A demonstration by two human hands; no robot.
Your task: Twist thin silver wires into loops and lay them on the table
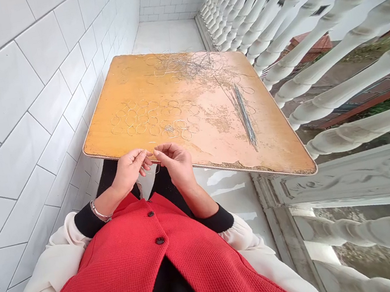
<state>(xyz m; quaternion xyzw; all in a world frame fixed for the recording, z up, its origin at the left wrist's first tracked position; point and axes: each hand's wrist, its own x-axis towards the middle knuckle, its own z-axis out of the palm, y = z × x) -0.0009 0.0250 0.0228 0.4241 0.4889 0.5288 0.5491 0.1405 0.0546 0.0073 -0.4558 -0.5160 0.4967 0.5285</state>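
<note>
Orange-tan tabletop (pixel 109 85), pale worn patches; silver wire rings (pixel 141 119); red waffle-weave vest (pixel 127 273); black cuffs (pixel 87 220); white rectangular wall tiles (pixel 23 111), grey grout lines.

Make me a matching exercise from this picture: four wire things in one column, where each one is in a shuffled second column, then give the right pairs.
Things:
1. Wire rings
2. Straight wires
3. Tangled wire
4. Wire loop

Places:
A. Held between the left hand and the right hand
B. In a parallel bundle on the right of the board
C. In a snarl at the board's far end
D. Spread in loose rows on the board's left side

Pairs: 1-D, 2-B, 3-C, 4-A
</note>
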